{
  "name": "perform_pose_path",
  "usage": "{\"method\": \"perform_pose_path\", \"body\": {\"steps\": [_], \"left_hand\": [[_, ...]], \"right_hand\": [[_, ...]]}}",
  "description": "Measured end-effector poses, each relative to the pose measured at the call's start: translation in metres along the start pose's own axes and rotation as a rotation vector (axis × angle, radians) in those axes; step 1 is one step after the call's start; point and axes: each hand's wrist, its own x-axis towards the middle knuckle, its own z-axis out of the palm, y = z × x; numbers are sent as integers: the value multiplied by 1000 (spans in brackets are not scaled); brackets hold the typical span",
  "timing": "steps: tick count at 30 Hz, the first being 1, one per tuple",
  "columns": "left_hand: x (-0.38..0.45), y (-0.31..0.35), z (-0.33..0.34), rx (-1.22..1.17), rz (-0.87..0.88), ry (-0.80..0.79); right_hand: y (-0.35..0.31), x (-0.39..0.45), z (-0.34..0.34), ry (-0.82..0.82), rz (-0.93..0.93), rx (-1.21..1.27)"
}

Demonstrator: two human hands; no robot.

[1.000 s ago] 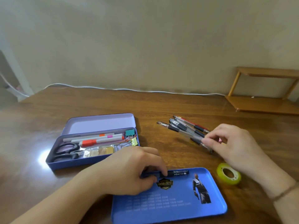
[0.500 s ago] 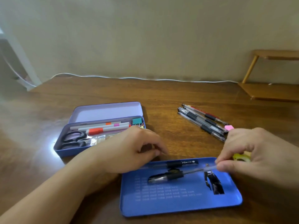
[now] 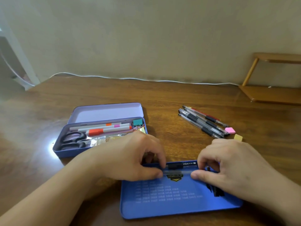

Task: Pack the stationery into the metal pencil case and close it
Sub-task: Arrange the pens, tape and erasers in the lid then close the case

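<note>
A blue metal tray lies at the table's near edge. A black pen rests along its far rim, with a clear pen just in front of it. My left hand grips the black pen's left end with curled fingers, and its thumb touches the clear pen's left end. My right hand pinches the clear pen's right end. The open purple pencil case sits at the left, holding scissors, markers and clips.
A bundle of several pens lies on the table at the right, with a pink eraser and a yellow eraser beside it. A wooden shelf stands at the far right. A white cable runs along the wall.
My right hand took a clear pen from the bundle, carried it to the blue tray and laid it by the black pen. My left hand stayed on the black pen.
</note>
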Motion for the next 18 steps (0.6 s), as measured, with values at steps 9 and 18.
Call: {"method": "perform_pose_path", "body": {"steps": [9,18], "left_hand": [[1,1,0,19,-11,-13],[4,9,9,121,23,46]], "right_hand": [[17,3,-7,111,180,119],[54,27,5,206,455,-119]]}}
